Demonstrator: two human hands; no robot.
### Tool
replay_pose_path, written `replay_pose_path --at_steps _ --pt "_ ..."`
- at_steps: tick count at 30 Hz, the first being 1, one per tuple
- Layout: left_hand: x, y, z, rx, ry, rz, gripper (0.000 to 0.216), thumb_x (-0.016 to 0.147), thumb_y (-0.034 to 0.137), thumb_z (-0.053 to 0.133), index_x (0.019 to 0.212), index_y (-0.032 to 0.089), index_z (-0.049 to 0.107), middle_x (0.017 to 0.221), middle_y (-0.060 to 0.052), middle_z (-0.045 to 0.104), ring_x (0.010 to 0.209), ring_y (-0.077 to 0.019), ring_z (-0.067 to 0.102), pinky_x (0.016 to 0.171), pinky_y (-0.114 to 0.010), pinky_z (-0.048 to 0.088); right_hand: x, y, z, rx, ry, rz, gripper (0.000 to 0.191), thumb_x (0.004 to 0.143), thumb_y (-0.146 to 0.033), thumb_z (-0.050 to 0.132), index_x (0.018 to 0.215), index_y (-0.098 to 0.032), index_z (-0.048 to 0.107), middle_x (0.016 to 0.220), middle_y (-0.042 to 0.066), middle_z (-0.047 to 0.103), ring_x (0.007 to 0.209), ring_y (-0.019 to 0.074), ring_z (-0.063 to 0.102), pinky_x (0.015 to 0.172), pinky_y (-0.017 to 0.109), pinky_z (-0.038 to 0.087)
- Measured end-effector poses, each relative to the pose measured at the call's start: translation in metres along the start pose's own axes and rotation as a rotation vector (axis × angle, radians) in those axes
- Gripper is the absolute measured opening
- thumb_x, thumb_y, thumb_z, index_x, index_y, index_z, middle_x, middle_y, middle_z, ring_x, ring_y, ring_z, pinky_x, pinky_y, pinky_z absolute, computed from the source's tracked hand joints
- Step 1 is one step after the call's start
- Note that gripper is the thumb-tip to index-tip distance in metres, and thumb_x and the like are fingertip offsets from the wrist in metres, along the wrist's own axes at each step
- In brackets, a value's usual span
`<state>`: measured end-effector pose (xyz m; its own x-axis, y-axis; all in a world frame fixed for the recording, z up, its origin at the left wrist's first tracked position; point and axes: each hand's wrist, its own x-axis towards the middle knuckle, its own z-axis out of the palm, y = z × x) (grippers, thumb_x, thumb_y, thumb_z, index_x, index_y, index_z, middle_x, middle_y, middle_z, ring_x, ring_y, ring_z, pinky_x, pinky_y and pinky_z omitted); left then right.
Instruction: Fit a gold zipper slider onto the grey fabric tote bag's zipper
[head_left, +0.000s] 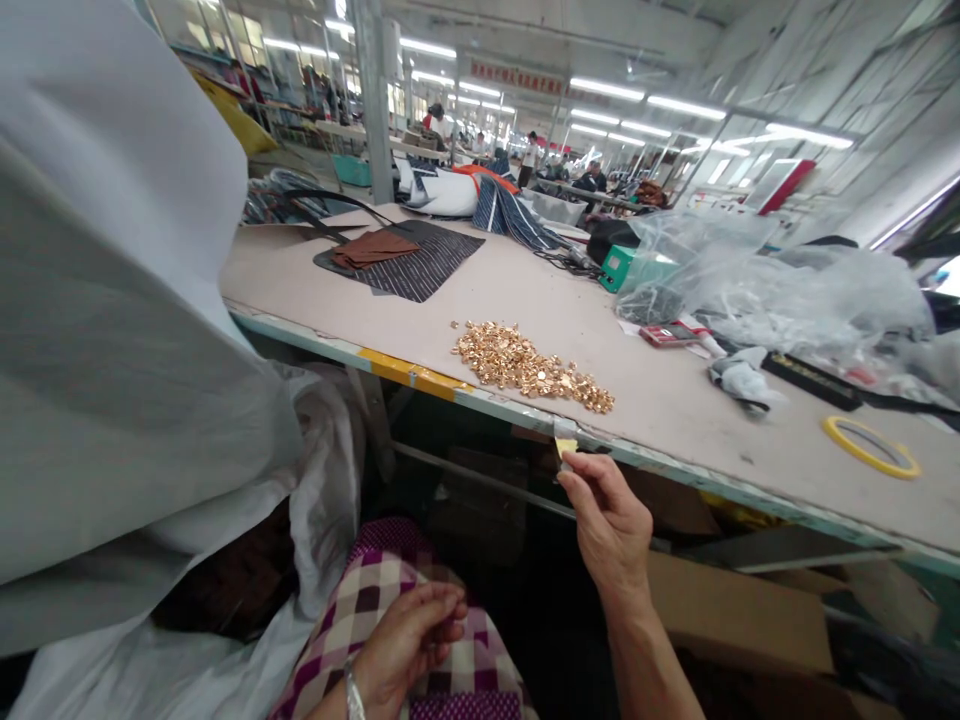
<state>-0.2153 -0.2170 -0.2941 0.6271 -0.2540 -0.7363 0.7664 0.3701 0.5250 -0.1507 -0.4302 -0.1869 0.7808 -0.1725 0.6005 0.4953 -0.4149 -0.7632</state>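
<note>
My right hand (pixel 613 525) is at the table's front edge, thumb and index finger pinched on the lower end of a small yellow strip (pixel 566 447) that hangs there and looks like tape. Just above it, a pile of small gold metal studs (pixel 525 365) lies on the table (pixel 367 305). Over my lap, my left hand (pixel 412 635) is closed, its fingertips pressed together. Whatever it may hold is hidden. A checked purple and cream cloth (pixel 472 650) covers my lap beneath it.
Left of me hangs a large pale cloth (pixel 112 300). A dark striped fabric piece (pixel 442 260) with a brown piece (pixel 375 248) lies behind the studs. To the right are a yellow tape roll (pixel 870 447), clear plastic bags (pixel 787 285) and a green box (pixel 616 268). Cardboard (pixel 739 610) is below.
</note>
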Motion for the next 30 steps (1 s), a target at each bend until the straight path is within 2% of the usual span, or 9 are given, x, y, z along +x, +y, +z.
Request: replay_pose_path --at_steps 3,7,11,13,20,26,30 --pt "-0.001 0.000 -0.001 0.000 0.015 -0.005 0.070 0.036 0.049 0.093 0.088 0.012 0.065 0.082 -0.005 0.070 0.068 -0.0125 0.062 0.059 -0.019 0.042 0.000 -0.002 0.000 -0.013 -0.001 0.013 0.012 0.091 -0.023 0.063 0.102 -0.026 0.068 0.093 -0.001 0.062 0.086 0.0126 0.058 0.077 0.024 0.046" --pt "0.000 -0.004 -0.004 0.006 -0.005 0.018 0.062 0.046 0.048 0.091 0.090 0.012 0.065 0.085 -0.005 0.070 0.069 -0.0114 0.063 0.060 -0.018 0.043 -0.001 -0.004 0.000 -0.018 0.002 0.091 0.013 0.091 -0.028 0.063 0.102 -0.023 0.069 0.088 0.001 0.063 0.079 0.0143 0.059 0.072 0.026 0.047" --pt "0.003 -0.006 -0.004 -0.008 0.023 -0.013 0.067 0.040 0.048 0.092 0.089 0.013 0.064 0.082 -0.005 0.070 0.066 -0.0108 0.062 0.057 -0.017 0.041 -0.003 -0.002 0.003 -0.035 0.034 0.141 0.016 0.090 -0.033 0.065 0.101 -0.021 0.069 0.086 0.001 0.064 0.077 0.0154 0.061 0.073 0.028 0.048" --pt "0.003 -0.007 -0.005 -0.011 0.008 -0.037 0.066 0.039 0.047 0.093 0.088 0.013 0.064 0.083 -0.005 0.070 0.067 -0.0112 0.062 0.057 -0.017 0.041 -0.002 0.000 0.003 -0.054 0.043 0.121 0.016 0.090 -0.032 0.065 0.101 -0.022 0.069 0.088 0.001 0.065 0.077 0.0149 0.061 0.073 0.027 0.049" --pt "0.004 -0.016 -0.013 -0.001 -0.036 -0.008 0.050 0.057 0.043 0.086 0.091 0.013 0.065 0.088 -0.006 0.070 0.072 -0.0114 0.063 0.063 -0.018 0.043 0.005 0.002 0.003 -0.214 0.034 -0.023 0.013 0.091 -0.029 0.064 0.101 -0.023 0.069 0.090 0.000 0.068 0.078 0.0137 0.063 0.073 0.024 0.051" --pt "0.003 -0.018 -0.015 0.000 -0.046 -0.004 0.051 0.056 0.044 0.086 0.091 0.012 0.065 0.087 -0.007 0.069 0.071 -0.0116 0.063 0.061 -0.018 0.042 0.002 0.002 0.004 -0.183 0.025 -0.012 0.017 0.091 -0.027 0.063 0.107 -0.022 0.069 0.096 0.003 0.069 0.079 0.0153 0.065 0.072 0.026 0.053" --pt "0.002 -0.019 -0.015 -0.006 -0.043 0.004 0.052 0.054 0.044 0.088 0.089 0.012 0.065 0.086 -0.006 0.069 0.069 -0.0109 0.062 0.059 -0.017 0.042 0.001 -0.001 0.001 -0.289 0.020 -0.095 0.018 0.090 -0.026 0.065 0.107 -0.023 0.070 0.096 0.003 0.071 0.082 0.0170 0.066 0.077 0.029 0.054"
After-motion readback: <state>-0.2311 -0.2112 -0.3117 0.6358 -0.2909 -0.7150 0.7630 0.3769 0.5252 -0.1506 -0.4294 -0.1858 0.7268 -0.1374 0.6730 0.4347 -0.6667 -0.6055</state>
